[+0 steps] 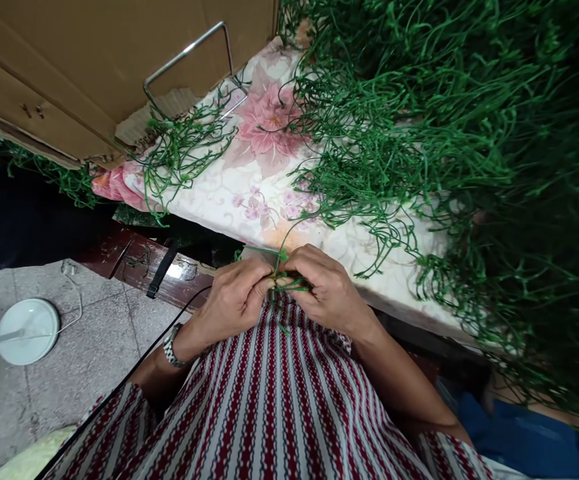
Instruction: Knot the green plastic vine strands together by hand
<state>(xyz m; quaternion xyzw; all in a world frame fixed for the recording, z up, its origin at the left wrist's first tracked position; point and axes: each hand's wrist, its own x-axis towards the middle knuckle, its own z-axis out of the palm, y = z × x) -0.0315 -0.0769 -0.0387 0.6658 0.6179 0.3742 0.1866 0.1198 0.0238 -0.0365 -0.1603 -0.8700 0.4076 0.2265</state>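
My left hand (239,293) and my right hand (327,287) meet at the near edge of the flowered cloth, in front of my striped top. Between their pinched fingers are thin green plastic stems (289,282); both hands are closed on them. One long stem rises above my fingertips, and a few ends hang below. A large heap of similar green stems (419,147) covers the right side of the cloth. A smaller bunch (184,150) lies at the left of the cloth. My palms hide part of what I hold.
A cardboard box (84,67) stands at the back left, with a bent metal rod (184,53) beside it. The flowered cloth (209,193) covers the work surface. A round white base (28,331) is on the tiled floor at left, and blue material (524,433) is at lower right.
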